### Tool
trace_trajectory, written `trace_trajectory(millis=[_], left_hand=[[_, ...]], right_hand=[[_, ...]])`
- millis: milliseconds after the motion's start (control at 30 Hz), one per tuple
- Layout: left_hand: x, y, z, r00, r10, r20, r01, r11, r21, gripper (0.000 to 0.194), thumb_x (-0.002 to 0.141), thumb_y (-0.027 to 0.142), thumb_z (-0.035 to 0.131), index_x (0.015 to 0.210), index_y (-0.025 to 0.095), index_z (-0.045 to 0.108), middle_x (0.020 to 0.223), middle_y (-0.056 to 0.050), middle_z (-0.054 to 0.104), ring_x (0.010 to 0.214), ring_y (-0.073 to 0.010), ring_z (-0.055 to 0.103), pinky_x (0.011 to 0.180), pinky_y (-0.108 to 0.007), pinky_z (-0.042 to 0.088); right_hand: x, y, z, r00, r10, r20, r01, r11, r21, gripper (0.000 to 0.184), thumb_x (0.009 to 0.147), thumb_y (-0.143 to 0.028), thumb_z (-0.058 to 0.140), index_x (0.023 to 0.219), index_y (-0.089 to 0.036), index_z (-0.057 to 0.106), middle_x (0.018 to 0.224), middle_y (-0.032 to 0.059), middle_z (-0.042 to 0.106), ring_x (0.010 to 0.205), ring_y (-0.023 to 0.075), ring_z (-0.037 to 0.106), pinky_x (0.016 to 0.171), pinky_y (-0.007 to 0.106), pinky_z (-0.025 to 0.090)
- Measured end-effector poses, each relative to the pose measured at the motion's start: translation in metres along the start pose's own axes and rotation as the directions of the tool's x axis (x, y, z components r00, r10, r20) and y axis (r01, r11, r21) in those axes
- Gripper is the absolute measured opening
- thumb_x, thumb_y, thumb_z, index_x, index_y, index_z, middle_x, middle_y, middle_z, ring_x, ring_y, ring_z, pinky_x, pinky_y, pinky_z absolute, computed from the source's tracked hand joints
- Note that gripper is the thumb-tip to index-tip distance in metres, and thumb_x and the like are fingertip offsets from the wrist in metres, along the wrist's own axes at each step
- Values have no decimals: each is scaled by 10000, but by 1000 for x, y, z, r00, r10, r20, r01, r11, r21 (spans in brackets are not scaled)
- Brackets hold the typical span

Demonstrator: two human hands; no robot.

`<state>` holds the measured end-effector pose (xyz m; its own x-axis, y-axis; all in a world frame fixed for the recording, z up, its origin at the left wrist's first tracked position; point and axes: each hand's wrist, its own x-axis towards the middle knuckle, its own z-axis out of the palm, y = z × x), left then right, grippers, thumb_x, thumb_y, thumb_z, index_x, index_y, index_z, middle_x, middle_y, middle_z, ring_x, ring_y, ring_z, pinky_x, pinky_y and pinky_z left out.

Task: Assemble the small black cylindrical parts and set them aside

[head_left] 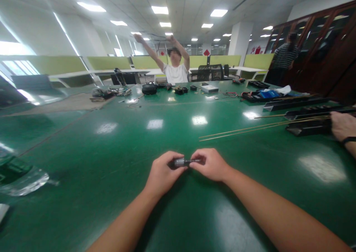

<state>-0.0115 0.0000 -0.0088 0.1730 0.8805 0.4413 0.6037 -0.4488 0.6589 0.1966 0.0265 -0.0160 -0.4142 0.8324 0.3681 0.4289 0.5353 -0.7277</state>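
Above the green table top (133, 204), close in front of me, I hold a small grey-and-black cylinder (180, 162) that narrows into a thin dark shaft on its right. My left hand (164, 170) is closed on the thick grey end between thumb and fingers. Thumb and fingers of my right hand (210, 163) pinch the thin dark end. The piece lies roughly level between the two hands. Fingers cover both its ends, so its exact kind cannot be made out.
Long thin rods (239, 132) and black metal channels (308, 128) lie at the right, where another person's hand (343, 126) rests. A clear plastic bottle (25, 181) is at the left. Electronic parts (180, 90) line the far side. A person with raised arms (176, 71) sits opposite.
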Motion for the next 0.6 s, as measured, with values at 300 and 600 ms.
trace_trajectory(millis=[300, 600], left_hand=[[1, -1, -1, 1000, -5, -14, 5, 1000, 19, 243, 700, 196, 806, 918, 236, 705, 895, 11, 707, 824, -166, 648, 753, -272, 494], [1, -3, -2, 1000, 14, -27, -13, 1000, 18, 228, 711, 229, 782, 926, 223, 707, 908, -14, 710, 834, -183, 652, 767, -292, 512]], right_hand=[[0, 4, 1, 1000, -10, -11, 10, 1000, -3, 79, 774, -233, 714, 829, -178, 727, 720, 0, 693, 630, 133, 603, 596, 233, 431], [0, 4, 1, 1000, -3, -19, 3, 1000, 1, 79, 774, -229, 712, 829, -175, 728, 701, -4, 680, 613, 125, 589, 582, 227, 425]])
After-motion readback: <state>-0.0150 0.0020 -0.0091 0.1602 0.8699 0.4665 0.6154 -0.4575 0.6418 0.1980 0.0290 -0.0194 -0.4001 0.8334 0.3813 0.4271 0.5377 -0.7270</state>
